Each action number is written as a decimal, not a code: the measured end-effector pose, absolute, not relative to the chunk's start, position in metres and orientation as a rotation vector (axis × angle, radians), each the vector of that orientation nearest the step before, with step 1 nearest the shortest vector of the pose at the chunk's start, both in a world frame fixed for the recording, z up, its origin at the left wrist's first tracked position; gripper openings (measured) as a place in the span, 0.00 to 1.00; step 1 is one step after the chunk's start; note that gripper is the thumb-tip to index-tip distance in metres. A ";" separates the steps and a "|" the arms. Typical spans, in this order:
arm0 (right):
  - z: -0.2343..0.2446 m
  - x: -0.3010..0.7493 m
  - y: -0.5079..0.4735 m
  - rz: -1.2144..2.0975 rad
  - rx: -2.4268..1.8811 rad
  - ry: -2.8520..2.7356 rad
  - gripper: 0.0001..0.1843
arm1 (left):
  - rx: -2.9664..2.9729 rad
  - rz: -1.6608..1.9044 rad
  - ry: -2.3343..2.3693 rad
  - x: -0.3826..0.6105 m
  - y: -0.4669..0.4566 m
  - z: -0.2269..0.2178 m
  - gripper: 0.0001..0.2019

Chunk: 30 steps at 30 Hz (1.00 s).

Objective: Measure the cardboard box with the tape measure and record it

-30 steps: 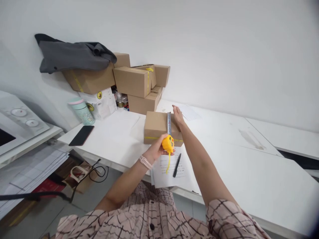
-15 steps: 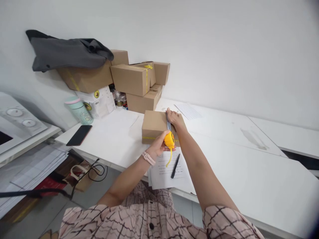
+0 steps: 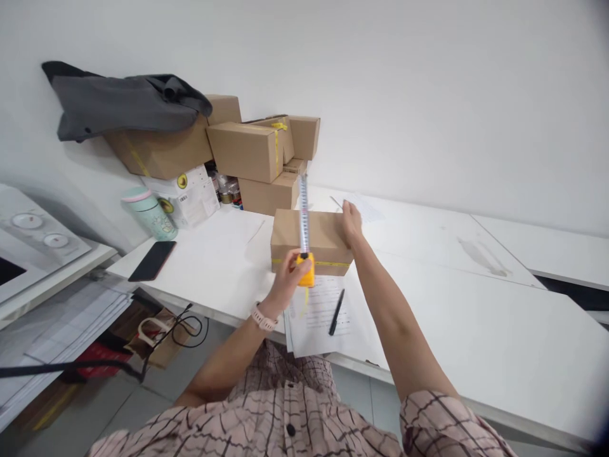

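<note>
Tape measure (image 3: 307,277) clasped in left hand (image 3: 286,277), cardboard box (image 3: 327,233) just beyond, right hand (image 3: 352,223) at box's right edge, grip unclear

On the bench (image 3: 451,317), a pen (image 3: 337,312) lies on papers (image 3: 309,339) before the cardboard box (image 3: 328,240), right of a smartphone (image 3: 153,261).

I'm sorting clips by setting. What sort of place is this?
Probably a workroom or office: stacked cardboard boxes stand on a white table, a pen lies on paper sheets, and the left hand holds a tape measure.
</note>
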State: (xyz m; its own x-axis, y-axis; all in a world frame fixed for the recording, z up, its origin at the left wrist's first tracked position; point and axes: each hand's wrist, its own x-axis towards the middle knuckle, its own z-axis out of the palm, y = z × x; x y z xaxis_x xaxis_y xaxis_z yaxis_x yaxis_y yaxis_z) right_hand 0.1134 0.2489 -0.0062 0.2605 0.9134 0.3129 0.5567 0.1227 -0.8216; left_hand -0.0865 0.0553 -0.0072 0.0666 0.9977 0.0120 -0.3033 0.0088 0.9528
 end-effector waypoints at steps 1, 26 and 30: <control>-0.013 0.126 0.244 0.458 -1.563 -1.326 0.34 | 1.057 1.386 0.985 -0.098 0.051 -0.012 0.24; 0.027 0.101 0.236 -0.043 -1.640 -1.845 0.32 | 1.169 1.427 0.894 -0.100 0.073 0.018 0.21; 0.026 0.096 0.238 -0.004 -1.599 -1.777 0.38 | 1.107 1.180 0.843 -0.071 0.045 -0.020 0.22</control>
State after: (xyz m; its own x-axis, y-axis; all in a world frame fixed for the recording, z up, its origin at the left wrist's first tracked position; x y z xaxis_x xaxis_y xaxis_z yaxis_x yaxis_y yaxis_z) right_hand 0.0957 0.2378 0.0262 0.0437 0.8593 0.5096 0.8617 0.2257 -0.4545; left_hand -0.0714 0.0446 -0.0200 0.2100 0.9767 0.0435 -0.2752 0.0164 0.9613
